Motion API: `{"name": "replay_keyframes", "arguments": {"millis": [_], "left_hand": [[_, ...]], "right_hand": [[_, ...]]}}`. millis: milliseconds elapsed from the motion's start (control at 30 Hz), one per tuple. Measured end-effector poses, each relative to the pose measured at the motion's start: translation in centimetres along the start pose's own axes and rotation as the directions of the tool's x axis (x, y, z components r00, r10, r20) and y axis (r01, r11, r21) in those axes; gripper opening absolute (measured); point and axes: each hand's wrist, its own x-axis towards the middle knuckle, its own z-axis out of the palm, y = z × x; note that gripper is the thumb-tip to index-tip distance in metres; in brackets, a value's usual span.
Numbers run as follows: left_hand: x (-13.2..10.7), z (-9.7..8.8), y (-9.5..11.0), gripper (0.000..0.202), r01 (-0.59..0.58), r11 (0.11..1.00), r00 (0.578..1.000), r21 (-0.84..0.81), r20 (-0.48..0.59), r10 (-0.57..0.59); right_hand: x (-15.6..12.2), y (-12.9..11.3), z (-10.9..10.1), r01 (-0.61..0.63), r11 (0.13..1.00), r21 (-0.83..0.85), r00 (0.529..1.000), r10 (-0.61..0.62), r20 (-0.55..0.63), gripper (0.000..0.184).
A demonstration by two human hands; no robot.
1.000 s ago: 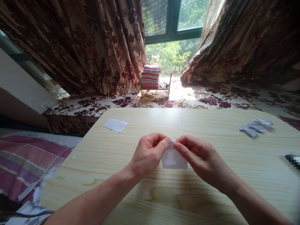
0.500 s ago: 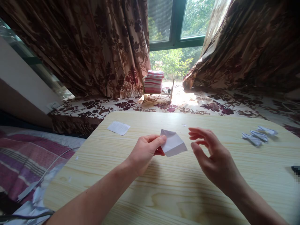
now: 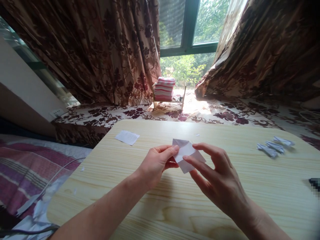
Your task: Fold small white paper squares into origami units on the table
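Observation:
A small folded white paper (image 3: 185,150) is held above the light wooden table (image 3: 160,200), a little past its middle. My left hand (image 3: 156,163) pinches its left edge between thumb and fingers. My right hand (image 3: 216,176) comes in from the right, thumb and forefinger closed on the paper's right side, the other fingers loosely curled.
A flat white slip (image 3: 127,137) lies at the table's far left. Three folded paper pieces (image 3: 273,146) sit at the far right, with a dark object (image 3: 315,182) at the right edge. Beyond are floral curtains, a window and a striped cloth stack (image 3: 164,88); a striped blanket (image 3: 27,173) lies to the left.
A second ago both hands pinched the paper low over the table. My right hand then let go and opened while the left lifted the paper; now the right hand grips it again.

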Motion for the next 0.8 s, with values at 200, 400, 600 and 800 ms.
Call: {"name": "replay_keyframes", "arguments": {"millis": [200, 400, 600, 800], "left_hand": [[0.01, 0.08, -0.02, 0.027, -0.044, 0.999, 0.999, -0.004, -0.007, 0.044], [-0.23, 0.28, -0.07, 0.026, -0.062, 0.993, 0.998, 0.101, -0.009, 0.063], [-0.39, 0.4, -0.24, 0.025, -0.076, 0.985, 0.997, 0.153, 0.034, 0.072], [-0.42, 0.54, -0.32, 0.021, -0.084, 0.978, 0.996, 0.193, 0.044, 0.077]], "right_hand": [[0.23, -0.23, -0.03, -0.01, 0.998, 0.062, 1.0, 0.009, 0.01, 0.031], [0.38, -0.4, 0.45, -0.206, 0.953, 0.225, 0.974, 0.221, -0.045, 0.017], [0.28, -0.16, 0.73, -0.388, 0.869, 0.306, 0.909, 0.415, -0.026, 0.005], [0.31, -0.18, 0.66, -0.489, 0.804, 0.34, 0.86, 0.508, 0.035, 0.005]]}}
